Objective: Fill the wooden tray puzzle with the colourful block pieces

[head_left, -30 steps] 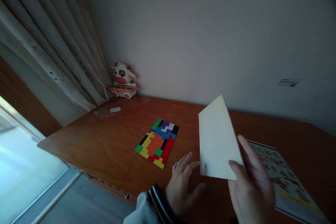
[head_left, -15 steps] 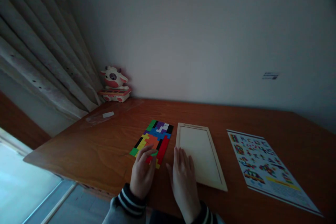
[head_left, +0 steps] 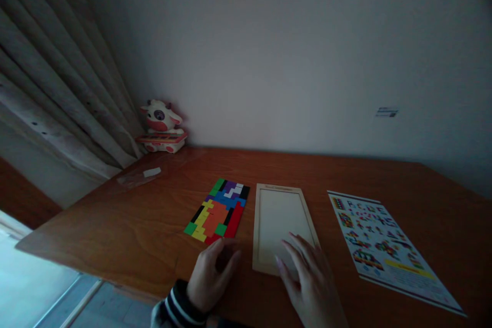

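Note:
My left hand [head_left: 212, 275] is at the near edge of a rectangle of colored tetromino puzzle pieces [head_left: 216, 215], its fingers curved and the thumb apart. The fingertips hide that near edge, so I cannot tell whether they touch it. No piece shows between them. To the right lies a shallow wooden puzzle tray [head_left: 282, 212] with a pale, bare base and a raised rim. My right hand [head_left: 309, 279] is over the tray's near right corner with fingers spread, holding nothing; whether it touches the tray is unclear.
A printed sheet of colored block figures [head_left: 388, 251] lies flat on the wooden table [head_left: 165, 220] at the right. Clear plastic with a white label [head_left: 152, 172] is at the left. A toy cow with a keyboard [head_left: 163, 125] stands at the back by the curtain [head_left: 77, 92].
My right hand has moved right, from the tray's left side to its near right corner, its fingers spreading. My left hand has drawn back slightly toward me, uncovering more pieces.

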Demonstrator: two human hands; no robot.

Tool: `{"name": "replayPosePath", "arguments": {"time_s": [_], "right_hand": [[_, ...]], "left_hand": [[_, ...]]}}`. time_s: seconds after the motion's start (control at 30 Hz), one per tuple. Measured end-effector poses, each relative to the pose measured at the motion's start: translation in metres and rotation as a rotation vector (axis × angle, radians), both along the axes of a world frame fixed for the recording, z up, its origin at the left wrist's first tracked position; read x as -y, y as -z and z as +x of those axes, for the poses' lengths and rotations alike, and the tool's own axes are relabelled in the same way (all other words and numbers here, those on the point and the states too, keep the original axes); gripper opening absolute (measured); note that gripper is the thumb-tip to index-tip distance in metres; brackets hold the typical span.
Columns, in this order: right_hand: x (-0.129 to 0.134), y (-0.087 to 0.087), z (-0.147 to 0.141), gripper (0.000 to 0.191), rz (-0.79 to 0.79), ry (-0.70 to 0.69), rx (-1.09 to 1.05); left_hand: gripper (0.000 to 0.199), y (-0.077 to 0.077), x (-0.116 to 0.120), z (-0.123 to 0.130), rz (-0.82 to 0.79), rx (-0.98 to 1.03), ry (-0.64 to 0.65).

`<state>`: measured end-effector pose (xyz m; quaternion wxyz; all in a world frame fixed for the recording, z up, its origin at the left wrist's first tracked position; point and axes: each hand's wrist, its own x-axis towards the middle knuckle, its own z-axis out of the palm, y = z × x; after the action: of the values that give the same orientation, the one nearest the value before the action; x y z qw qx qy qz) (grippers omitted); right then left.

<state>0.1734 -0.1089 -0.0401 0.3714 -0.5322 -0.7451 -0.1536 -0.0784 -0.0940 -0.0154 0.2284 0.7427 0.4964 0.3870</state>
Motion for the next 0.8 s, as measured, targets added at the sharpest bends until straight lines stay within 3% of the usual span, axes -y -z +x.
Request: {"name": "replayPosePath", "arguments": {"time_s": [0.1, 0.23, 0.33, 0.47, 0.8], "right_hand": [[0.002, 0.001, 0.033, 0.031, 0.017, -0.033, 0.004], [0.002, 0.015, 0.057, 0.042, -0.038, 0.042, 0.049], [0.002, 0.025, 0.058, 0.049, -0.056, 0.090, 0.063], [0.003, 0.025, 0.053, 0.055, -0.121, 0.090, 0.080], [0.006, 0.030, 0.054, 0.058, -0.139, 0.122, 0.031]], "left_hand": [[0.013, -0.001, 0.002, 0.006, 0.075, -0.173, 0.069], [0.013, -0.002, 0.002, 0.018, 0.216, -0.302, 0.103], [0.018, -0.001, 0.002, 0.027, 0.265, -0.317, 0.082], [0.025, 0.003, 0.001, 0.036, 0.270, -0.341, 0.093], [0.034, 0.009, 0.001, 0.032, 0.247, -0.342, 0.055]]}}
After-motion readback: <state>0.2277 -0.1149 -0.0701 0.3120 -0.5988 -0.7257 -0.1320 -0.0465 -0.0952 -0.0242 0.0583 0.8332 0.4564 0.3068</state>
